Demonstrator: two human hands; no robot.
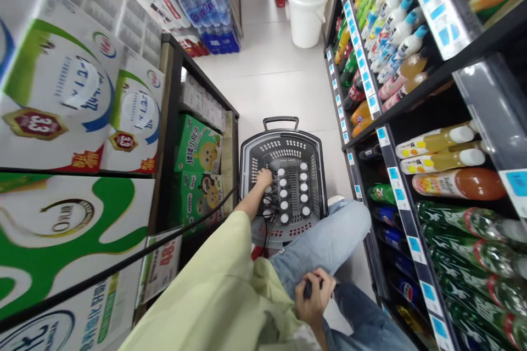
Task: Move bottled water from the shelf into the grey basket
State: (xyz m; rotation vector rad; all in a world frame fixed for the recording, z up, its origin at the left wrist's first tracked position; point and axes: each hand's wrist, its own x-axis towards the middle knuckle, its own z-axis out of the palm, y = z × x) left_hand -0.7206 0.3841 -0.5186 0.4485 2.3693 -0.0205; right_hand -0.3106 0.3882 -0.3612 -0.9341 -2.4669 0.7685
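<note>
I am crouched in a shop aisle over a grey shopping basket (317,175) on the floor. It holds several dark bottles with white caps (293,194), standing upright in rows. My left hand (263,177) reaches down into the basket's left side and closes over the top of one bottle. My right hand (315,292) rests on my knee in blue jeans, fingers curled round a small dark object I cannot make out. A pale green sleeve covers my left arm.
Shelves of drink bottles (432,148) line the right side. Stacked milk cartons (61,93) and green boxes (198,148) fill the left. A white bucket (307,6) and packs of bottled water (206,5) stand further down the tiled aisle.
</note>
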